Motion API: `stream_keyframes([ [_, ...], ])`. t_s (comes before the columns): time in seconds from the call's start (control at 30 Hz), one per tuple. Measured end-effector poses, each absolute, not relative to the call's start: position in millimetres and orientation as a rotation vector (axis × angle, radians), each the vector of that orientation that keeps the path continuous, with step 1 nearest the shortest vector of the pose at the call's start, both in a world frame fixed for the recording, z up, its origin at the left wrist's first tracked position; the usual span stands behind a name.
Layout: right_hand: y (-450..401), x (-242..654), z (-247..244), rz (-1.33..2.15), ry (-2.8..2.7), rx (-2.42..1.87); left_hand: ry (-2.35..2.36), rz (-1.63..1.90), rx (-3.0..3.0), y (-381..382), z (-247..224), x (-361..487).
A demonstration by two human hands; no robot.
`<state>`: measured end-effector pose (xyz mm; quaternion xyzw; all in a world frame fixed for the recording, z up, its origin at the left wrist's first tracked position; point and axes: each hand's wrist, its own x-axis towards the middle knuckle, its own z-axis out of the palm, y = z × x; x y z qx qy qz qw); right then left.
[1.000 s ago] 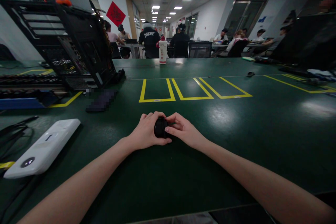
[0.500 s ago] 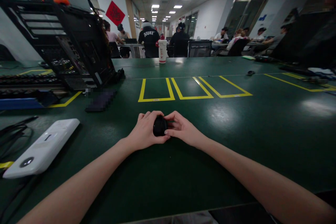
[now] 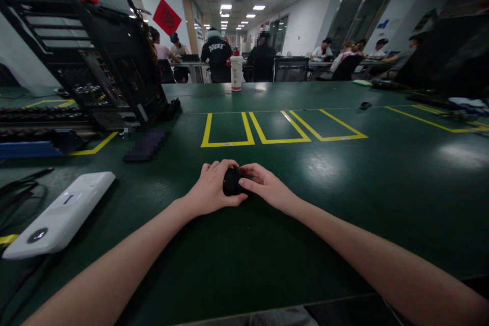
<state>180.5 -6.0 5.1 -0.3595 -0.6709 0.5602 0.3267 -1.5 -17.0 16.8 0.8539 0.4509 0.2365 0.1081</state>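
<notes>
The left hand (image 3: 209, 188) has its fingers curled around a black rounded object (image 3: 231, 182), while the right hand (image 3: 268, 188) holds thumb and fingers narrowly against the object's right side. Beyond the fingers, yellow tape (image 3: 286, 141) marks the green bench (image 3: 244, 260); well left of them lies a white oblong device (image 3: 57, 220).

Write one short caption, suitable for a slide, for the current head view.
Two hands holding a small black object at a green table marked with yellow tape.
</notes>
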Motion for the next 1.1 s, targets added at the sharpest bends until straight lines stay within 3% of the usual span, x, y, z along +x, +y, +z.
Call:
stream_keyframes([
  [1.1, -12.0, 180.5, 11.6, 1.488, -1.743, -0.808, 1.351, 0.732, 2.54, -16.9, 13.1, -2.8],
])
